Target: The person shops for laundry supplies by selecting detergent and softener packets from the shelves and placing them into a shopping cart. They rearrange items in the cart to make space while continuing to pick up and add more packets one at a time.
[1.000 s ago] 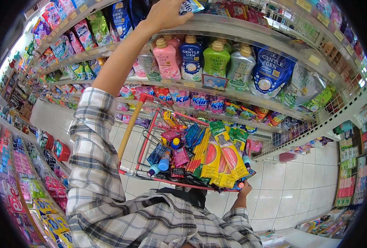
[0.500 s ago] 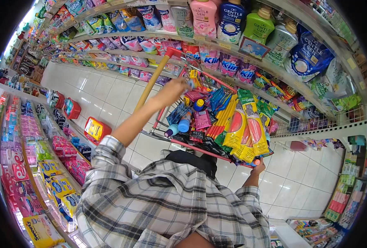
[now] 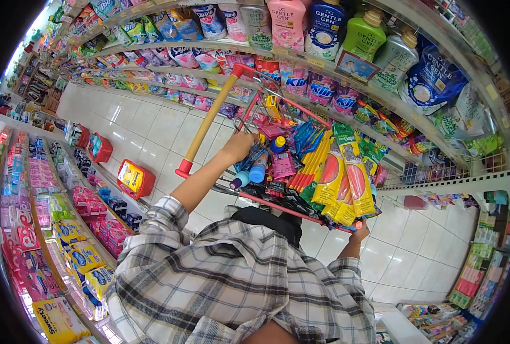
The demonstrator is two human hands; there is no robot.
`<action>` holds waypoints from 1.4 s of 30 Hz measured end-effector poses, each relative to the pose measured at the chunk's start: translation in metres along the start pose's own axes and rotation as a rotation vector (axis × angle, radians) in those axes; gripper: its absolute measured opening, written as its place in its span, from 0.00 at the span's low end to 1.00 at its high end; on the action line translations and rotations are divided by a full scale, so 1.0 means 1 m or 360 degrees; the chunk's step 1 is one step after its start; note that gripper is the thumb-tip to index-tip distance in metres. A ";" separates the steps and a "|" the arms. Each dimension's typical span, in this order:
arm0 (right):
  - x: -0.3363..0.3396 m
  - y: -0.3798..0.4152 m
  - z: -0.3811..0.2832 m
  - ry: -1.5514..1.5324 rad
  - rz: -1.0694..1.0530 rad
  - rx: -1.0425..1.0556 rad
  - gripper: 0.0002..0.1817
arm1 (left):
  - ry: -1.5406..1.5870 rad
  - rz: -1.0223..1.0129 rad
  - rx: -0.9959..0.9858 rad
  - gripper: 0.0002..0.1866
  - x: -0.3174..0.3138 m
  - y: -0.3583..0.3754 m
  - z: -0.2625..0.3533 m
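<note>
A shopping cart with a red rim [image 3: 278, 207] stands in front of me, heaped with packaged goods. My left hand [image 3: 240, 147] is closed at the cart's handle-side end, beside a yellow-topped item; its fingertips are partly hidden, and what they hold cannot be made out. Near it lie a blue bottle [image 3: 258, 169], a teal bottle with a purple cap [image 3: 239, 180] and a pink packet [image 3: 283, 165]. My right hand [image 3: 359, 232] is closed around the cart's near right corner, by a round orange end. Yellow packs with red oval pictures [image 3: 355, 182] lie above that hand.
The cart's yellow handle [image 3: 210, 117] slants at left. Shelves of detergent pouches and bottles [image 3: 326, 28] curve along the far side. Red tubs [image 3: 135, 179] stand by the left shelves, which hold pink and yellow packs [image 3: 84, 256]. White tiled floor [image 3: 154, 123] lies between.
My left hand has moved down and slightly left, from above the cart's far-left goods to beside the bottles. More of the yellow handle shows. My right hand stays at the corner.
</note>
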State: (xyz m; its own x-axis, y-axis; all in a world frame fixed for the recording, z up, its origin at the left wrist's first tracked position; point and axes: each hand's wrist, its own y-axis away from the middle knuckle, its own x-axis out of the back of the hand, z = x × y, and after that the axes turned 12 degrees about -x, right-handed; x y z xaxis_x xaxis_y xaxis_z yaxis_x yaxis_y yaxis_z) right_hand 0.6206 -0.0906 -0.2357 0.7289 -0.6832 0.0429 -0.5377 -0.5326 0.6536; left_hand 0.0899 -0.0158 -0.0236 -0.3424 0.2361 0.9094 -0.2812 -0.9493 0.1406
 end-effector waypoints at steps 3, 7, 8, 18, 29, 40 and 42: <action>-0.003 -0.002 -0.001 -0.0020 0.0007 0.0001 0.16 | 0.0061 0.0059 -0.0098 0.21 -0.015 -0.003 -0.017; -0.002 -0.004 0.001 0.0002 0.0021 0.0031 0.15 | 0.0108 0.0078 -0.0004 0.22 -0.006 -0.010 -0.009; -0.001 -0.005 0.001 -0.0012 0.0011 0.0025 0.15 | 0.0034 0.0029 0.0002 0.21 -0.002 -0.013 -0.008; 0.000 -0.004 0.001 0.0022 -0.0015 0.0067 0.16 | -0.0246 0.0005 0.0021 0.16 0.064 -0.028 0.041; 0.001 -0.009 0.006 -0.0024 0.0009 0.0132 0.17 | -0.0499 0.1747 -0.1027 0.19 0.363 -0.172 0.106; 0.001 -0.012 0.006 -0.0043 0.0025 0.0125 0.17 | -0.0578 0.0675 0.0618 0.37 0.440 -0.266 0.135; 0.002 -0.017 0.011 0.0018 0.0082 0.0115 0.17 | -0.0549 0.0771 0.0658 0.40 0.433 -0.266 0.141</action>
State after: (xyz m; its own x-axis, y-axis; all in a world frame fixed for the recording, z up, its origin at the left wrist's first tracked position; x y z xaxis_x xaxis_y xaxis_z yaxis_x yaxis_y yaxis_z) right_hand 0.6265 -0.0880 -0.2549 0.7038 -0.7054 0.0838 -0.6036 -0.5316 0.5943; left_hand 0.1426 0.3099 0.3882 -0.0209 -0.2452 0.9693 0.2159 -0.9477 -0.2350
